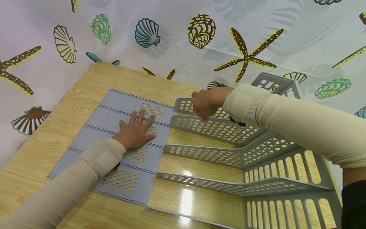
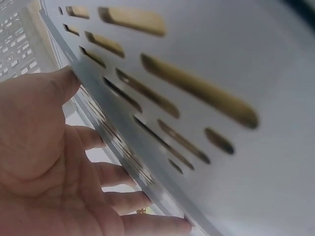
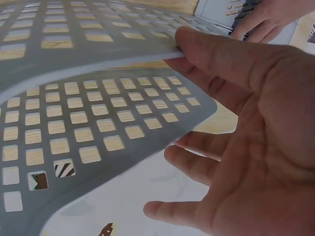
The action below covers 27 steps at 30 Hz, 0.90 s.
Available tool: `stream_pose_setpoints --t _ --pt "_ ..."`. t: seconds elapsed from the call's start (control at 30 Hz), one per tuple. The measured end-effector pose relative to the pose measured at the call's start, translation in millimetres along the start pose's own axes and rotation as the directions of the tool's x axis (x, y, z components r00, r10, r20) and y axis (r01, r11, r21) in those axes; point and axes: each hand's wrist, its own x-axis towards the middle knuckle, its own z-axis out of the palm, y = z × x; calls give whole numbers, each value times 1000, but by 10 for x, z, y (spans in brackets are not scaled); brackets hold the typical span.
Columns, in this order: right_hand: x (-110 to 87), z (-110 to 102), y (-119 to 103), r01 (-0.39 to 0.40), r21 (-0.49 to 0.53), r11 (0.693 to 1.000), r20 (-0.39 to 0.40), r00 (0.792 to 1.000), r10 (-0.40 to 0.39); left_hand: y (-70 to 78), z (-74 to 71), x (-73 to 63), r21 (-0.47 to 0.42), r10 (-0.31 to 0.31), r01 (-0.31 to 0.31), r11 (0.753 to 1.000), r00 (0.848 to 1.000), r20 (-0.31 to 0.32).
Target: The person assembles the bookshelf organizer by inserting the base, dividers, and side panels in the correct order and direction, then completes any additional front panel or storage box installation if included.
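Observation:
A grey plastic organizer lies on its back. Its slotted back panel (image 1: 107, 98) is flat on the wooden table, and perforated dividers stand up from it on the right. My left hand (image 1: 133, 133) rests on the back panel with its fingers spread across the slots. At the far dividers is my right hand (image 1: 207, 101). Its thumb and forefinger pinch the edge of one divider (image 3: 118, 51), seen from close up in the right wrist view. Beneath that is the farthest divider (image 3: 101, 115), with the other fingertips near its edge.
Behind the wood-grain table (image 1: 37, 149) hangs a white curtain (image 1: 177, 19) printed with shells and starfish. More dividers (image 1: 200, 152) and a slotted side wall (image 1: 288, 197) of the organizer reach toward the front right. Light glares off the tabletop at the front.

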Motion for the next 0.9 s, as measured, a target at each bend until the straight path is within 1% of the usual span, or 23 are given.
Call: stream_pose_setpoints --t 0.1,0.17,0.33,0.47,0.57,0.7,0.83,0.9 --pt "21 -12 24 40 66 997 5 999 -40 -8 11 -2 -15 -3 3 1000 1000 5" --pt "33 -22 55 47 118 992 24 998 -50 -9 30 -3 -17 -3 3 1000 1000 7" --pt "78 -19 161 -3 215 977 49 999 -8 10 78 -8 -16 -2 2 1000 1000 17" --pt "116 -11 212 12 287 958 34 999 -23 23 92 -10 -19 -3 3 1000 1000 18" --pt "115 -34 218 20 311 950 25 999 -30 30 78 -12 -18 -1 1 1000 1000 9" --pt "96 -88 228 21 313 950 7 1000 -24 28 48 -13 -15 -4 4 1000 1000 1" --pt "88 -116 244 31 321 947 8 999 -35 17 28 -8 -9 -7 7 1000 1000 1" --pt "92 -116 241 23 333 943 12 1000 -29 9 22 -5 -5 -8 8 1000 1000 -2"
